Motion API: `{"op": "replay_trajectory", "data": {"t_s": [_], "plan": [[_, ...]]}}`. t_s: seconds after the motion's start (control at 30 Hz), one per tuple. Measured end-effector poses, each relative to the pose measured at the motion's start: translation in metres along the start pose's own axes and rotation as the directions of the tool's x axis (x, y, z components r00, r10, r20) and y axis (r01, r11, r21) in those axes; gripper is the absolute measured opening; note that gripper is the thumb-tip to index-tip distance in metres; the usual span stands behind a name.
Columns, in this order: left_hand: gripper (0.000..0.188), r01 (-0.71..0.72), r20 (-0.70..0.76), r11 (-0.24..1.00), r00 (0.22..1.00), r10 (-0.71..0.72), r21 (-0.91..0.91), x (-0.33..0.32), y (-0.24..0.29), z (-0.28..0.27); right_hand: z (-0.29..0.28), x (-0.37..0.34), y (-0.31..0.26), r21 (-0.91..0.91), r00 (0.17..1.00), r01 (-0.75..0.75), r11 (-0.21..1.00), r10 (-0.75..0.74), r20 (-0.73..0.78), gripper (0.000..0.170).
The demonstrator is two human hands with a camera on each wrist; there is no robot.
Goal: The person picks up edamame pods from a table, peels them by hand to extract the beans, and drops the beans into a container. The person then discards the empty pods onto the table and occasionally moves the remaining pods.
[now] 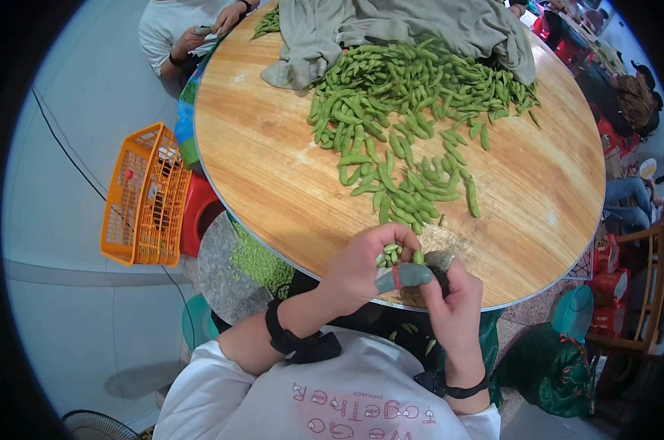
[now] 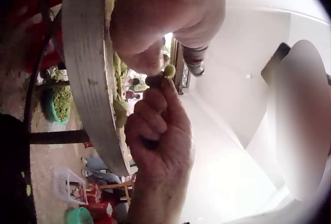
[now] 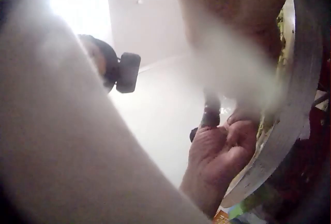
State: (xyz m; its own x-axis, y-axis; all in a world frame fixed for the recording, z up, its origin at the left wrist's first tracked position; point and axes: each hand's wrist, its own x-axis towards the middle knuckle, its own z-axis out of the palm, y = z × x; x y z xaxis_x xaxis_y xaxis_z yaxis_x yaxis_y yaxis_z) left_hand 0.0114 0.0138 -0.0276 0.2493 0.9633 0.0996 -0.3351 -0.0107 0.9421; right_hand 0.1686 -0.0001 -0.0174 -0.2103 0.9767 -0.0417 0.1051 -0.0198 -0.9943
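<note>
Over the near edge of the round wooden table [image 1: 259, 154], my two hands meet. My left hand [image 1: 350, 271] curls its fingers around several shelled edamame beans [image 1: 390, 253]; its thumb wears a grey-green cover [image 1: 405, 276] with a red band. Close against it, my right hand [image 1: 453, 304] pinches a green edamame pod [image 1: 418, 258] between thumb and fingers, and dark covers sit on its fingertips. The pod's round end [image 2: 169, 71] shows at the right thumb tip in the left wrist view. In the right wrist view, a blurred near hand partly hides the left hand [image 3: 220, 154].
A heap of edamame pods [image 1: 405, 88] spreads from under a grey-green cloth [image 1: 412, 22] toward my hands. Below the table's left edge, shelled beans [image 1: 262, 260] lie in a container. An orange basket [image 1: 145, 198] stands left, a dark green sack [image 1: 548, 370] right. Another person [image 1: 174, 37] sits across.
</note>
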Motion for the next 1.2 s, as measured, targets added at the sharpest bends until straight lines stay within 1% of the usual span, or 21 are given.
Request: {"op": "replay_trajectory", "data": {"t_s": [0.03, 0.2, 0.27, 0.4, 0.47, 0.5, 0.53, 0.57, 0.6, 0.63, 0.7, 0.73, 0.8, 0.9, 0.93, 1.0, 1.03, 1.07, 1.1, 1.17, 1.2], "plan": [[0.016, 0.080, -0.022, 0.996, 0.996, -0.081, -0.025, -0.002, 0.001, 0.001, 0.001, 0.000, 0.001, -0.302, 0.976, 0.193, 0.934, -0.214, -0.036, 0.009], [0.014, 0.309, -0.056, 0.951, 0.949, -0.309, -0.012, 0.002, 0.008, -0.004, 0.004, 0.006, -0.006, -0.427, 0.963, 0.186, 0.885, -0.251, -0.100, 0.010], [0.012, 0.270, -0.075, 0.936, 0.963, -0.260, 0.224, 0.005, 0.009, -0.002, 0.005, 0.008, -0.002, -0.639, 0.930, 0.218, 0.738, -0.355, -0.093, 0.009], [0.014, 0.242, -0.054, 0.930, 0.970, -0.236, 0.275, 0.005, 0.007, -0.004, 0.006, 0.011, -0.006, -0.669, 0.897, 0.223, 0.709, -0.418, -0.143, 0.009], [0.027, 0.220, -0.039, 0.949, 0.976, -0.216, 0.227, -0.001, -0.005, -0.016, -0.014, 0.013, -0.002, -0.395, 0.927, 0.057, 0.917, -0.196, -0.320, 0.013], [0.027, 0.218, -0.039, 0.949, 0.976, -0.215, 0.227, -0.002, 0.000, -0.020, -0.027, 0.010, -0.019, -0.326, 0.988, -0.089, 0.941, 0.042, -0.148, 0.019], [0.032, 0.302, -0.089, 0.949, 0.952, -0.294, 0.088, -0.004, 0.007, -0.026, -0.034, 0.009, -0.018, -0.326, 0.988, -0.089, 0.941, 0.042, -0.148, 0.019], [0.037, 0.373, -0.126, 0.926, 0.917, -0.377, -0.055, -0.006, 0.011, -0.031, -0.041, 0.007, -0.017, -0.413, 0.981, 0.029, 0.910, 0.053, 0.186, 0.019], [0.037, 0.373, -0.125, 0.926, 0.918, -0.377, -0.057, -0.007, 0.013, -0.033, -0.044, 0.006, -0.017, -0.453, 0.862, 0.169, 0.875, 0.091, 0.498, 0.019], [0.036, 0.332, -0.113, 0.943, 0.936, -0.333, -0.031, -0.009, 0.013, -0.036, -0.039, 0.006, -0.016, -0.455, 0.862, 0.170, 0.874, 0.092, 0.499, 0.019], [0.035, 0.283, -0.111, 0.959, 0.953, -0.282, -0.003, -0.013, 0.014, -0.038, -0.018, 0.008, -0.012, -0.539, 0.978, 0.192, 0.820, -0.115, 0.174, 0.013], [0.036, 0.271, -0.104, 0.962, 0.957, -0.271, -0.015, -0.015, 0.015, -0.039, -0.013, 0.011, -0.016, -0.535, 0.976, 0.199, 0.821, -0.119, 0.180, 0.013], [0.038, 0.257, -0.096, 0.966, 0.961, -0.258, -0.021, -0.018, 0.018, -0.040, -0.004, 0.019, -0.026, -0.640, 0.990, 0.131, 0.757, -0.135, 0.044, 0.012], [0.033, 0.304, -0.105, 0.950, 0.945, -0.310, -0.076, -0.021, 0.019, -0.039, 0.011, 0.035, -0.020, -0.708, 0.975, 0.191, 0.680, -0.213, 0.058, 0.013], [0.031, 0.297, -0.057, 0.937, 0.949, -0.312, -0.183, -0.022, 0.019, -0.037, 0.014, 0.038, -0.017, -0.745, 0.965, 0.226, 0.628, -0.250, 0.082, 0.014], [0.031, 0.286, -0.013, 0.914, 0.953, -0.302, -0.288, -0.023, 0.021, -0.035, 0.016, 0.037, -0.012, -0.706, 0.959, 0.259, 0.659, -0.263, 0.107, 0.018], [0.033, 0.290, 0.045, 0.879, 0.954, -0.295, -0.378, -0.023, 0.025, -0.033, 0.018, 0.036, -0.009, -0.353, 0.975, 0.221, 0.909, -0.206, 0.079, 0.021], [0.036, 0.298, 0.104, 0.835, 0.954, -0.282, -0.463, -0.023, 0.027, -0.032, 0.019, 0.035, -0.008, 0.065, 0.987, 0.133, 0.989, -0.138, 0.078, 0.024], [0.036, 0.296, 0.102, 0.835, 0.954, -0.281, -0.464, -0.024, 0.026, -0.034, 0.019, 0.032, -0.012, 0.064, 0.987, 0.134, 0.989, -0.139, 0.079, 0.024], [0.042, 0.357, 0.251, 0.796, 0.931, -0.263, -0.489, -0.024, 0.021, -0.038, 0.017, 0.025, -0.025, 0.313, 0.982, -0.101, 0.944, 0.044, 0.184, 0.032], [0.042, 0.354, 0.251, 0.796, 0.932, -0.260, -0.490, -0.023, 0.022, -0.036, 0.014, 0.024, -0.024, 0.310, 0.982, -0.100, 0.945, 0.043, 0.185, 0.032]]}}
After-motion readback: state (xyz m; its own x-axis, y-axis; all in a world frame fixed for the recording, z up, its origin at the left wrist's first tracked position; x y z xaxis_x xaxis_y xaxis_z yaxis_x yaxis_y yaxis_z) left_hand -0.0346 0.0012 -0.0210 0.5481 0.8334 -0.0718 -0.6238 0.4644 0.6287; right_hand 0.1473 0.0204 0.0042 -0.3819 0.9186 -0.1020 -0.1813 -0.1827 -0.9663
